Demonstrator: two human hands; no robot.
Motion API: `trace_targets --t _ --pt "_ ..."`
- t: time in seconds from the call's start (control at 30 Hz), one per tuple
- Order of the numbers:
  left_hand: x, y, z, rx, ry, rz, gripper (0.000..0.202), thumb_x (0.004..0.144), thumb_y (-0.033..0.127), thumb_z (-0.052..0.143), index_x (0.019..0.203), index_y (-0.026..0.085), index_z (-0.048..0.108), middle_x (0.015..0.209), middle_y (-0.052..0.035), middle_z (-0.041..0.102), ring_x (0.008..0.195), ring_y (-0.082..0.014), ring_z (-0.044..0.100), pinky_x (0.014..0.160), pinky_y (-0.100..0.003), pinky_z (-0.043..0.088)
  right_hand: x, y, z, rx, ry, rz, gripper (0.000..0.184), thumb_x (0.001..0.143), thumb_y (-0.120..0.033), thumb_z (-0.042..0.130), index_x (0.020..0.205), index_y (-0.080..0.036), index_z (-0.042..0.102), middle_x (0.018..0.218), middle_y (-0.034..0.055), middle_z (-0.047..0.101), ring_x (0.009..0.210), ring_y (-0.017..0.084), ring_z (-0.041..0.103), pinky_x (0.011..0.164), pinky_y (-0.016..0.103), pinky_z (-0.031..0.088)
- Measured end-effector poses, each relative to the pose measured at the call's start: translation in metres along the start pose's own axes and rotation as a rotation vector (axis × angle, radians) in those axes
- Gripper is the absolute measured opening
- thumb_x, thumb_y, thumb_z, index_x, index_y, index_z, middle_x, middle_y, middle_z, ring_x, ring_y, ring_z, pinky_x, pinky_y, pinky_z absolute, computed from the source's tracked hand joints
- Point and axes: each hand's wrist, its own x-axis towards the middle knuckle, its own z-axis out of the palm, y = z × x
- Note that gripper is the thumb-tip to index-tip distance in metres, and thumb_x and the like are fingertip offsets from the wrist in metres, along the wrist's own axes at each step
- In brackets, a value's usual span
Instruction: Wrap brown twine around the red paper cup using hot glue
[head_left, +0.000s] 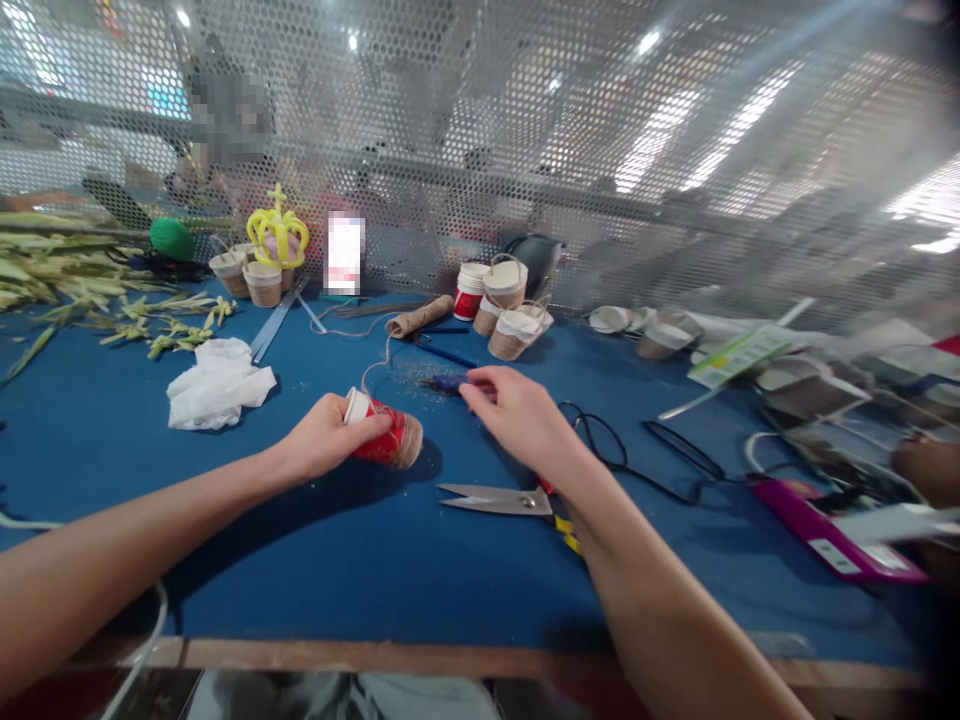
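My left hand (pixel 322 440) is wrapped round a red paper cup (pixel 379 432), held tilted on its side above the blue table. Twine (pixel 409 441) is wound round the cup's narrow end, and a loose strand runs from near its white rim up to a twine roll (pixel 421 317). Thumb and fingers of my right hand (pixel 510 405) are closed on the end of a small blue tool with a dark tip (pixel 448 383); its exact kind is unclear. Below my right wrist lie large scissors (pixel 499 499), blades pointing left, the handles partly hidden by my forearm.
Twine-wrapped cups (pixel 514 332) and a red cup (pixel 469 292) stand at the back. A yellow crown (pixel 278 240) sits by more cups at back left. White tissue (pixel 217 385), dried husks (pixel 67 262), a black cord (pixel 622 465) and a purple box (pixel 832 530) lie around.
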Motion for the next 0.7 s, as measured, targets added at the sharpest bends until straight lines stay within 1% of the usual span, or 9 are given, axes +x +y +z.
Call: trace_targets --t 0.07,0.13,0.2,0.27,0.33,0.47,0.57,0.63,0.7 --pt "0.001 0.0 -0.002 0.052 0.014 0.019 0.036 0.071 0.044 0.049 0.051 0.014 0.046 0.049 0.0044 0.034 0.047 -0.0071 0.028 0.045 -0.021 0.022 0.009 0.021 -0.001 -0.14 -0.065 0.103 0.016 0.074 -0.023 0.051 0.081 -0.013 0.062 0.09 0.0148 0.063 0.087 0.026 0.058 0.075 0.035 0.041" --pt "0.001 0.001 -0.004 0.101 0.03 0.031 0.037 0.072 0.043 0.048 0.049 0.015 0.043 0.049 0.0045 0.033 0.047 -0.0072 0.027 0.044 -0.021 0.021 0.015 0.038 0.003 -0.134 -0.121 0.152 0.006 0.065 -0.017 0.057 0.06 -0.014 0.059 0.071 0.0134 0.063 0.074 0.026 0.06 0.066 0.033 0.042" --pt "0.002 0.001 -0.005 0.141 0.047 0.038 0.037 0.072 0.042 0.048 0.047 0.016 0.04 0.048 0.0048 0.032 0.045 -0.0071 0.026 0.042 -0.021 0.019 0.018 0.049 0.011 -0.108 -0.117 0.19 0.009 0.06 -0.013 0.059 0.053 -0.016 0.054 0.064 0.0106 0.062 0.07 0.025 0.06 0.062 0.031 0.041" --pt "0.004 0.001 -0.006 0.154 0.059 0.045 0.037 0.071 0.042 0.048 0.046 0.016 0.039 0.047 0.005 0.031 0.044 -0.0068 0.025 0.042 -0.021 0.018 0.021 0.052 0.016 -0.058 -0.085 0.224 0.008 0.06 -0.014 0.059 0.055 -0.017 0.054 0.061 0.008 0.061 0.068 0.023 0.06 0.06 0.03 0.041" --pt "0.006 -0.002 -0.007 0.14 0.063 0.048 0.037 0.071 0.042 0.049 0.047 0.016 0.04 0.047 0.0051 0.032 0.044 -0.0065 0.025 0.041 -0.021 0.018 0.022 0.049 0.017 0.02 -0.059 0.255 0.005 0.061 -0.016 0.058 0.065 -0.016 0.055 0.058 0.0053 0.06 0.064 0.021 0.06 0.057 0.029 0.042" --pt "0.01 -0.007 -0.009 0.114 0.066 0.037 0.038 0.071 0.045 0.049 0.052 0.013 0.048 0.046 0.0051 0.034 0.044 -0.0065 0.027 0.041 -0.02 0.019 0.02 0.032 0.005 0.262 -0.05 0.255 0.019 0.068 -0.019 0.055 0.086 -0.013 0.053 0.064 0.0034 0.061 0.052 0.013 0.057 0.05 0.026 0.045" --pt "0.011 -0.01 -0.01 0.117 0.058 0.02 0.039 0.071 0.047 0.049 0.053 0.013 0.05 0.046 0.0052 0.034 0.043 -0.0063 0.027 0.041 -0.02 0.019 0.012 0.017 -0.008 0.619 -0.14 0.249 0.019 0.068 -0.028 0.059 0.078 -0.013 0.054 0.062 0.003 0.06 0.049 0.01 0.055 0.048 0.024 0.046" --pt "0.012 -0.011 -0.011 0.102 0.051 0.014 0.039 0.071 0.047 0.049 0.054 0.012 0.051 0.046 0.0051 0.034 0.043 -0.0061 0.027 0.041 -0.02 0.019 0.004 0.008 -0.014 0.709 -0.214 0.246 0.019 0.067 -0.031 0.062 0.071 -0.013 0.054 0.056 0.0018 0.059 0.045 0.009 0.053 0.044 0.023 0.044" --pt "0.013 -0.012 -0.011 0.086 0.06 0.002 0.038 0.071 0.047 0.05 0.056 0.012 0.052 0.046 0.0049 0.035 0.043 -0.006 0.027 0.041 -0.021 0.018 -0.006 0.0 -0.017 0.731 -0.239 0.183 0.019 0.068 -0.032 0.062 0.071 -0.013 0.056 0.055 0.0013 0.059 0.043 0.009 0.053 0.041 0.022 0.043"
